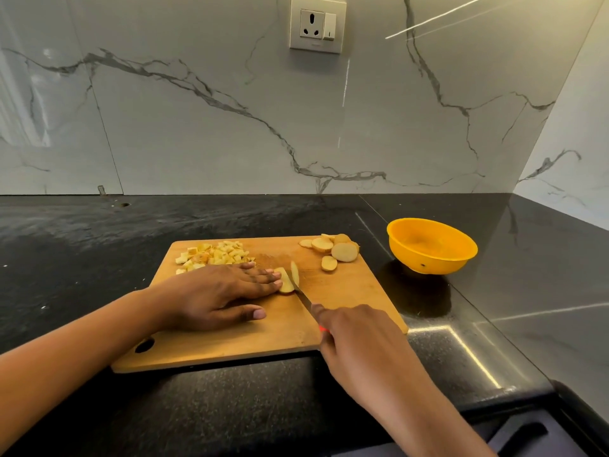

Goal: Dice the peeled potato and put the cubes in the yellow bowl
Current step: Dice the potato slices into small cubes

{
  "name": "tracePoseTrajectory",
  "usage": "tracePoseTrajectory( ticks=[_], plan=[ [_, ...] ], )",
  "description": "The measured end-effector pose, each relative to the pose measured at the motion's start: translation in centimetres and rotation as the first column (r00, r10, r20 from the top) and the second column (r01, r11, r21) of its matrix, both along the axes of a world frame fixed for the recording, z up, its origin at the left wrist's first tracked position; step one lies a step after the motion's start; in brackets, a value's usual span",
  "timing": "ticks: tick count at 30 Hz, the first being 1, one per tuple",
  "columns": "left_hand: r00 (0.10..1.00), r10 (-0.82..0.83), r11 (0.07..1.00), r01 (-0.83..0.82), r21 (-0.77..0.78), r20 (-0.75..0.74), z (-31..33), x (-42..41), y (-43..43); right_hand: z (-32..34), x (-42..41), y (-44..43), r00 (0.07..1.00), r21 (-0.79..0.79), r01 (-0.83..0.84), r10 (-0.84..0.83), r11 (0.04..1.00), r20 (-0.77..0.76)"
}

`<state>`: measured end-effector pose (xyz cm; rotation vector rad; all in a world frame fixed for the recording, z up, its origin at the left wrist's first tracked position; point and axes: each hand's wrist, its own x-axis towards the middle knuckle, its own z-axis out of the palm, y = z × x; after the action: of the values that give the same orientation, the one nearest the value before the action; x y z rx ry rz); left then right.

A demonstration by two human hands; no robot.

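- On a board, the left hand lay flat, straight fingers pressing a potato slice.
- The right hand gripped a knife, blade at that slice.
- Cubes lay heaped far left on the board; uncut slices far right, near the bowl.
- Slices looked firm, wet, likely slippery — best pinned from above, fingers clear of the blade.

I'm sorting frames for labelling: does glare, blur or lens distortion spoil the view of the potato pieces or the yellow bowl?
Head view: wide-angle bending bows the counter near the frame edges; head view: glare streaks cross the marble wall and the polished counter on the right; head view: diced potato, cutting board and yellow bowl are evenly lit and sharp, not washed out.
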<state>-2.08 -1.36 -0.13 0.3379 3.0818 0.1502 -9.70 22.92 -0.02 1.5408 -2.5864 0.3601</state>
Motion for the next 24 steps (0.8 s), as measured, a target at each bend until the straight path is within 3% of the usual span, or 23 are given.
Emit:
tracePoseTrajectory(
  ticks=[9, 15, 24],
  plan=[
    [0.991, 0.057, 0.998, -0.055, 0.019, -0.121, -0.5, 0.7, -0.1, 1.6, 0.6, 1.0, 0.999, -0.096, 0.015, -0.012, 0.995, 0.036],
    [0.995, 0.064, 0.998, -0.065, -0.007, -0.082, -0.4, 0.6, -0.1, 1.4, 0.2, -0.7, 0.997, -0.159, 0.071, -0.064, 0.985, 0.049],
    [0.996, 0.057, 0.997, -0.061, -0.053, -0.067, -0.3, 0.6, -0.1, -0.3, 0.2, -2.7, 0.997, -0.113, 0.065, -0.059, 0.992, 0.051]
  ],
)
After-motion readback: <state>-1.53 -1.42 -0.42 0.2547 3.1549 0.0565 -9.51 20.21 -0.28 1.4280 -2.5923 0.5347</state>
